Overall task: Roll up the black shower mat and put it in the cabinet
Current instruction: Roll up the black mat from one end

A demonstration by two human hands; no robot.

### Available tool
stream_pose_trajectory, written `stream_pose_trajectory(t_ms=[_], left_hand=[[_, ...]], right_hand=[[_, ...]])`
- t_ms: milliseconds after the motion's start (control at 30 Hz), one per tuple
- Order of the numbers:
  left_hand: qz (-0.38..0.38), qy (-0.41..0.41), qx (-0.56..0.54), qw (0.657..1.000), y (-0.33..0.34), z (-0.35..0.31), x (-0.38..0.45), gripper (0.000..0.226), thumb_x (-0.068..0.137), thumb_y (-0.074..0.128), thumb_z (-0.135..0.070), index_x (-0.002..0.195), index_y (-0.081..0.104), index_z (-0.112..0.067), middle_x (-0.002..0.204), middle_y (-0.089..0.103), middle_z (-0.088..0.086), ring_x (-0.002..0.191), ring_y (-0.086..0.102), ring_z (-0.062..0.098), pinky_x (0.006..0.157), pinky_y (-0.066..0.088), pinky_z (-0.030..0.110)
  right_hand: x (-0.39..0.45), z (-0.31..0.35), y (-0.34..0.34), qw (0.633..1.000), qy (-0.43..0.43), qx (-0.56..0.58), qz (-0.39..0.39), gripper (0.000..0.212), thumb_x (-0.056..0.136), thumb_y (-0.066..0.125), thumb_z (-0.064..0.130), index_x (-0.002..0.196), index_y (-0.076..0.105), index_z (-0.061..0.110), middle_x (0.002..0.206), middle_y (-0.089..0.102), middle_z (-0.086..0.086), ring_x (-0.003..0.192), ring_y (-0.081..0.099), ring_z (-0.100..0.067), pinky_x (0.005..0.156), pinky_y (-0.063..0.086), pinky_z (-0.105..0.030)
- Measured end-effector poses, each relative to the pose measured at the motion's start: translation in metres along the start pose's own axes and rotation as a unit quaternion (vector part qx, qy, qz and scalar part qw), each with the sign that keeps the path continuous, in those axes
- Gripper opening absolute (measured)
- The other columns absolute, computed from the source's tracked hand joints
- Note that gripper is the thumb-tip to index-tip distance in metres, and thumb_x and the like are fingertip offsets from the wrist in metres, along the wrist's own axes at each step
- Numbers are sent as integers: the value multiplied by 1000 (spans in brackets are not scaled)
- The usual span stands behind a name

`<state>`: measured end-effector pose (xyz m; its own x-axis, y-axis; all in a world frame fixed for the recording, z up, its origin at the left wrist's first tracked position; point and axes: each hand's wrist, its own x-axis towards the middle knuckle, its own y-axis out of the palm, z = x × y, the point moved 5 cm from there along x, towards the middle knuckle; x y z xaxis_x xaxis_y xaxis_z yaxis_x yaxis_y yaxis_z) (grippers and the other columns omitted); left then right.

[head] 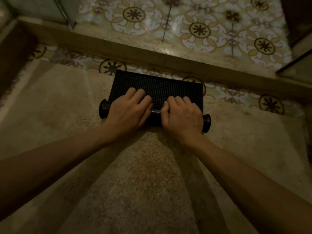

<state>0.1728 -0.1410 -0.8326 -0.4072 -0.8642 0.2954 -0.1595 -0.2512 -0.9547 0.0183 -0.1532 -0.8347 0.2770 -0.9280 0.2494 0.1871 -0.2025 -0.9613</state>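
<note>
The black shower mat [157, 86] lies on the floor in the middle of the head view, partly rolled. Its near part forms a thick roll whose round ends stick out left and right of my hands; the far part lies flat, showing a fine grid surface. My left hand [129, 111] presses on the left half of the roll, fingers curled over its top. My right hand [183, 115] grips the right half the same way. Both hands hide the middle of the roll. No cabinet shows.
A beige shaggy rug [70, 105] covers the floor under and in front of the mat. Beyond it runs a raised wooden threshold [135, 48], then patterned floor tiles [199, 29]. Glass panels stand at the far left [42, 7] and right [300, 65].
</note>
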Motion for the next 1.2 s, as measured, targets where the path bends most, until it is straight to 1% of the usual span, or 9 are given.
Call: stream_pose_trajectory(t_ms=[100,267,367,467,667,867,967,1067,1200], left_hand=[[9,-41,13,999,5,0,-13,38,103,34,-39,107,54,-8,102,54,15,85,47,31,69,39,44],[7,-17,46,999,9,4,2,36,102,31,-39,96,49,-9,93,54,14,80,46,31,66,32,41],[14,-12,30,999,10,10,16,31,101,32,-37,94,47,-11,90,54,12,79,47,29,64,33,39],[10,-30,1,999,12,14,24,31,101,31,-37,92,49,-13,87,56,9,76,48,24,62,34,35],[12,-43,-1,999,12,16,32,35,102,33,-40,87,52,-15,83,54,5,79,49,21,59,33,33],[4,-1,7,1000,17,23,16,47,99,35,-50,111,54,-8,105,51,14,87,45,28,69,35,39],[8,11,33,999,18,25,25,46,100,34,-48,104,54,-7,99,54,14,83,47,29,63,35,39],[2,18,46,999,17,28,39,42,99,37,-47,95,53,-9,90,56,12,80,49,27,57,31,33],[-10,7,30,999,17,31,44,40,96,39,-47,90,54,-10,84,58,9,74,52,23,55,28,29]], right_hand=[[8,-6,1,1000,15,16,-2,37,99,32,37,78,53,16,73,56,-2,70,50,-22,55,30,-33],[20,-12,2,999,31,33,10,36,100,41,43,75,51,19,65,48,3,61,49,-20,50,37,-33],[16,-12,0,999,-29,-7,-21,34,102,42,39,90,59,12,86,58,-8,79,52,-27,64,38,-40],[5,-17,3,999,9,-32,-33,35,103,40,38,98,59,10,93,58,-12,84,49,-30,69,35,-41],[26,-20,6,999,31,-7,-8,36,97,36,38,88,60,13,83,60,-8,76,51,-26,61,35,-37],[44,-32,11,999,48,9,5,37,97,36,40,69,48,18,63,38,4,58,40,-18,50,20,-29],[49,-34,9,999,49,4,6,39,100,39,38,67,47,18,60,39,4,54,41,-19,47,17,-27],[49,-27,2,1000,8,-10,-26,33,102,41,35,81,55,14,76,57,-6,68,52,-26,55,29,-32],[29,-24,7,999,-5,-37,-37,38,104,35,37,98,58,8,96,58,-15,87,50,-33,71,36,-44]])
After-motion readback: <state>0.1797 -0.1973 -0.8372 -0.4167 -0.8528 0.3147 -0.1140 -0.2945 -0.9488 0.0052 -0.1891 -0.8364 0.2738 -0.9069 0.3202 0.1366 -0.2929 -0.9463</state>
